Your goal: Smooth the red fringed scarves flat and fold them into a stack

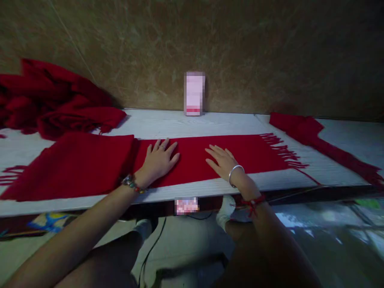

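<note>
A red fringed scarf [192,162] lies spread lengthwise on the white tabletop [162,120], with its left part folded over in a thicker layer. Fringe sticks out at both its right end and far left. My left hand [159,160] rests flat on the scarf just right of the fold edge, fingers spread. Further right, my right hand [222,161] lies on the single flat stretch, palm down with fingers extended. Neither hand grips the cloth. A loose red thread trails from the scarf's lower right corner.
A crumpled heap of red scarves [66,104] sits at the back left. Another red scarf [318,138] lies twisted at the right. A blurred pale pink box-like object [195,94] stands against the brown marbled wall [240,56]. Below the table edge a black cable [150,252] runs across the floor.
</note>
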{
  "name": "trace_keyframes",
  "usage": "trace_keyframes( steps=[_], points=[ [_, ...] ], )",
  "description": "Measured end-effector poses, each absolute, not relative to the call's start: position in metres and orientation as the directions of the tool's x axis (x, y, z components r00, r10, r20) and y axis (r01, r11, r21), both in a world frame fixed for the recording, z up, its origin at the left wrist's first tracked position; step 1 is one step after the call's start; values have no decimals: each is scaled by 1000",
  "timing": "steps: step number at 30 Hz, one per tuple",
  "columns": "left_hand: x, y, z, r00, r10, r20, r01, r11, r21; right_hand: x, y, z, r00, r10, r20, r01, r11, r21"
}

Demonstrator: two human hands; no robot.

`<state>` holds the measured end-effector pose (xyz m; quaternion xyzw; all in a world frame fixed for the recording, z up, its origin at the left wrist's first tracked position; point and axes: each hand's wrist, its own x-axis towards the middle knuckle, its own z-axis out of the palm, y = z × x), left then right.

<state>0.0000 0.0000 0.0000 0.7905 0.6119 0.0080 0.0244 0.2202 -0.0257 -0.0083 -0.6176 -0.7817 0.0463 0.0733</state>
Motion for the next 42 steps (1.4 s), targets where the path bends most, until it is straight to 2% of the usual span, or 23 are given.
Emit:
trace_keyframes(
  steps=[6,9,12,17,19,22,27,30,32,34,37,40,42],
  points=[
    [1,-3,2,254,967,-3,966,-254,49,238,-28,-14,-17,991,131,986,38,-165],
    [1,-2,2,247,969,-3,967,-247,59,241,-26,-14,-10,990,144,984,35,-172],
    [1,-1,2,244,970,-6,968,-243,65,236,-28,-11,-112,986,126,972,135,-190],
    [1,-1,0,242,970,6,968,-242,67,209,-45,-8,-453,886,96,855,462,-234],
    [0,-1,-1,244,970,14,967,-245,70,201,-50,-10,-491,867,86,841,497,-214],
    [-1,1,-2,246,969,14,966,-246,77,209,-47,-11,-372,927,48,911,374,-171],
    [-2,2,-4,251,967,47,963,-255,87,255,-36,-4,-10,1000,-25,993,7,-114],
    [-1,2,-4,255,964,70,961,-260,91,266,-36,3,116,992,47,989,-111,-95],
    [-1,2,-4,251,965,78,961,-258,95,256,-39,7,78,990,121,990,-63,-123],
    [-2,2,-4,251,964,85,961,-258,98,235,-42,8,-58,987,148,983,83,-166],
    [-3,3,-5,258,961,104,958,-268,99,204,-42,5,-283,956,77,939,292,-182],
    [-6,3,-7,269,956,117,954,-281,100,193,-39,-2,-334,942,-18,932,327,-158],
    [-7,4,-8,278,954,116,951,-290,107,198,-37,-6,-305,952,-22,944,299,-139]
  ],
)
